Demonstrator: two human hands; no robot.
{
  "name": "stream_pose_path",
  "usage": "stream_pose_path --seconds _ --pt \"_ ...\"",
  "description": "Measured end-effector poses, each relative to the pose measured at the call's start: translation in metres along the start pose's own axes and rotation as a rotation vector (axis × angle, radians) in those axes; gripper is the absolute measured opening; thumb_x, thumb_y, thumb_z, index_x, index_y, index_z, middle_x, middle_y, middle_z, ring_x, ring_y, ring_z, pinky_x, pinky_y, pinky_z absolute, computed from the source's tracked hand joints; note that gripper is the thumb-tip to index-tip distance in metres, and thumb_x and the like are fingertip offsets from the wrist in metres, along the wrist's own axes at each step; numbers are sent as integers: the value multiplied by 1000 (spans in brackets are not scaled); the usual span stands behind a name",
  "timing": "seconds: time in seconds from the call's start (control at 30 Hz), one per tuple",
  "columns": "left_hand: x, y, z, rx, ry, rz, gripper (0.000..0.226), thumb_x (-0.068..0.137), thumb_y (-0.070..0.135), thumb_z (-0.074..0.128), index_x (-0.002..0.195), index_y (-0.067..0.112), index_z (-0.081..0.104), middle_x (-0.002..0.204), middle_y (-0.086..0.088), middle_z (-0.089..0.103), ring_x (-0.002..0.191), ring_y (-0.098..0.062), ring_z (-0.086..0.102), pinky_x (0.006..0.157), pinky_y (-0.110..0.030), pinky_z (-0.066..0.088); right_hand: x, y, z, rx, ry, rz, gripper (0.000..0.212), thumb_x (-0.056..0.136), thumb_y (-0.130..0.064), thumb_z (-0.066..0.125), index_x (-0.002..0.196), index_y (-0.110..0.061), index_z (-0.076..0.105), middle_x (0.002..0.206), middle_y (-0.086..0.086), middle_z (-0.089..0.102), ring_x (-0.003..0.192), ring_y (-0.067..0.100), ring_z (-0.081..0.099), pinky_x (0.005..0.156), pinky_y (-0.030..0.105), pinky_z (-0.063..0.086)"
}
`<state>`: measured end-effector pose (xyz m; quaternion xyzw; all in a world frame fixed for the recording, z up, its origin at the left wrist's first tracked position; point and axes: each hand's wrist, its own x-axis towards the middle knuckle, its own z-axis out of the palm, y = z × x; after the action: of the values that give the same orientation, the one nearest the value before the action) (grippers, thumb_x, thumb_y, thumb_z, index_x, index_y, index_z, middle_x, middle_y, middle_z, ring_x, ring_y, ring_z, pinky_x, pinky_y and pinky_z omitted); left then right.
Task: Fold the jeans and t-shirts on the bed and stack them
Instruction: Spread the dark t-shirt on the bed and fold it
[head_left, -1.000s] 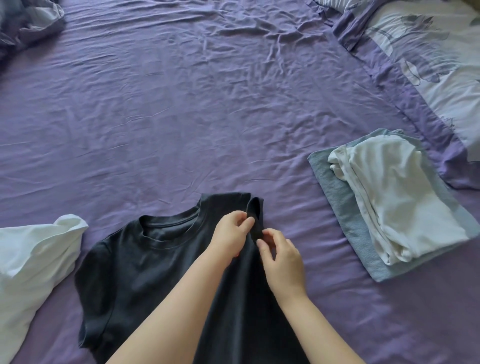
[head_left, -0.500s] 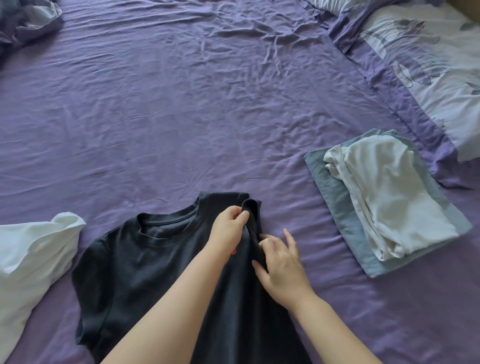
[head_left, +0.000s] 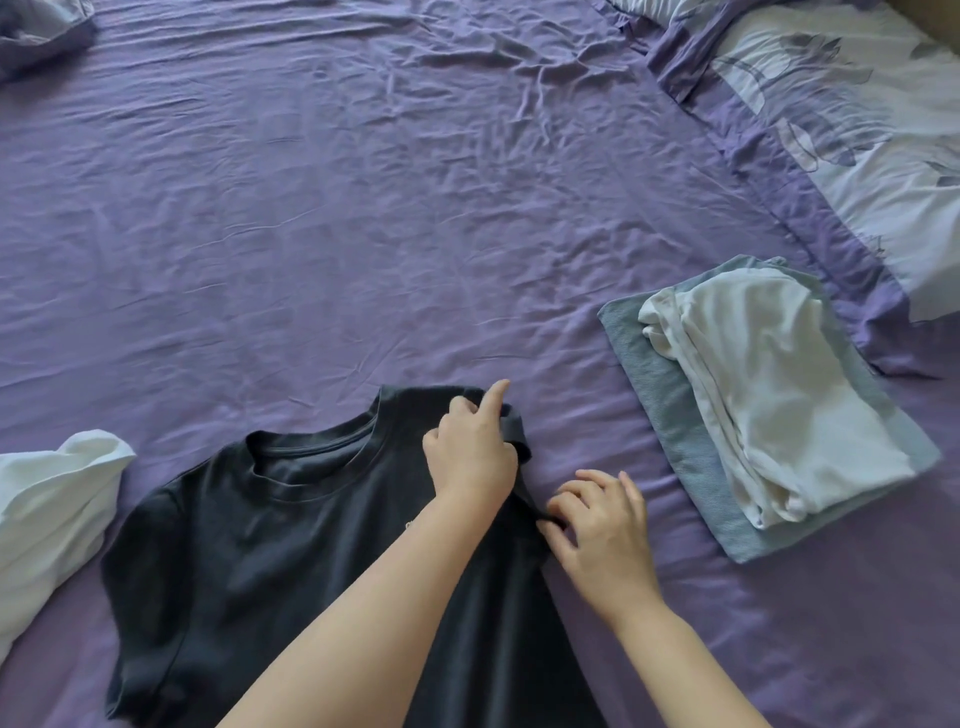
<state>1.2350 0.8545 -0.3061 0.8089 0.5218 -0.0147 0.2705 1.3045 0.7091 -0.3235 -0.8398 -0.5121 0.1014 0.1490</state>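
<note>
Nearest the camera, two bare forearms reach in over a dark t-shirt (head_left: 270, 545) that lies face up on the purple sheet (head_left: 363, 208), neck hole away from the person, its right side already folded in along a straight edge. The right hand (head_left: 597, 530) sits at that folded edge, fingers bent, the fingertips pinching a small bit of the dark cloth against the sheet. The left hand (head_left: 475, 452) crosses over the shirt just beyond it and rests on the turned-in sleeve at the shoulder, most fingers curled onto the fabric and the forefinger stretched out straight toward the far side; whether it really grips the sleeve or only presses on it cannot be told. At the left edge, just beside the shirt's spread sleeve, lies a loose white garment (head_left: 47, 519), only partly in view. To the right, well apart from the dark shirt, a small stack stands on the sheet: a folded grey-blue garment (head_left: 670, 415) underneath with a folded white t-shirt (head_left: 779, 389) lying on top. Further off on the right is a flower-printed pillow (head_left: 857, 130) with a purple border, and in the far left corner a crumpled bit of bedding (head_left: 36, 31)
</note>
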Motion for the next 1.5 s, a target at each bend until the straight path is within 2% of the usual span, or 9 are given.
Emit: stream_pose_path --seconds 0.23,0.37,0.5,0.6,0.73,0.93,1.17,1.33,1.5 --pt "17 15 -2 -113 82 -33 13 91 28 50 96 18 57 92 0 58 86 -26 56 68 -31 34 -10 -4 4 66 71 86 24 66 -15 83 69 -16 59 68 -5 60 80 20 63 99 52 41" --pt "28 15 4 -417 -46 -321 21 94 27 39 104 16 53 101 -5 65 88 -25 58 68 -33 42 -9 -2 5 51 164 189 28 69 -14 81 69 -14 53 64 -5 55 70 20 59 96 52 43" --pt "14 13 18 -459 -175 -168 27 90 28 46 116 23 52 100 6 63 91 -16 57 73 -31 42 -5 -4 9 6 173 275 32 61 -10 84 79 -14 57 75 0 60 77 25 59 86 49 50" --pt "0 8 24 -615 -220 -12 42 87 9 44 128 21 50 122 4 59 113 -12 52 93 -23 39 -5 -9 18 -47 199 68 33 68 -6 77 98 -13 65 106 5 64 108 25 58 99 51 42" --pt "-14 -19 27 -359 -96 186 55 86 -3 40 137 17 45 146 -1 40 136 -16 31 108 -19 23 -5 -20 26 -208 47 -88 33 74 -20 74 106 -16 67 126 3 61 128 28 48 103 59 34" --pt "-50 -89 23 277 -79 263 54 100 28 33 149 28 13 160 1 4 147 -25 -3 118 -44 -1 2 -49 28 -325 -121 -194 56 73 -29 74 126 -18 58 134 13 54 131 30 43 104 60 32" --pt "-100 -165 -10 362 -75 136 52 98 35 36 147 33 18 159 2 9 147 -27 2 116 -51 -1 12 -112 44 -332 -228 -356 56 73 -43 73 123 -19 62 130 15 57 125 32 50 101 60 35" --pt "-127 -220 -52 322 83 -23 54 67 18 79 119 25 64 133 -10 56 126 -34 50 100 -56 41 24 -176 64 -319 -339 -530 56 75 -43 72 124 -19 60 133 16 55 125 34 49 98 54 43" --pt "-113 -276 -81 184 279 -364 63 93 15 47 149 19 19 156 -13 16 143 -28 17 118 -42 15 58 -234 96 -312 -381 -717 52 97 -33 41 145 -19 27 155 9 20 144 28 10 115 49 9"
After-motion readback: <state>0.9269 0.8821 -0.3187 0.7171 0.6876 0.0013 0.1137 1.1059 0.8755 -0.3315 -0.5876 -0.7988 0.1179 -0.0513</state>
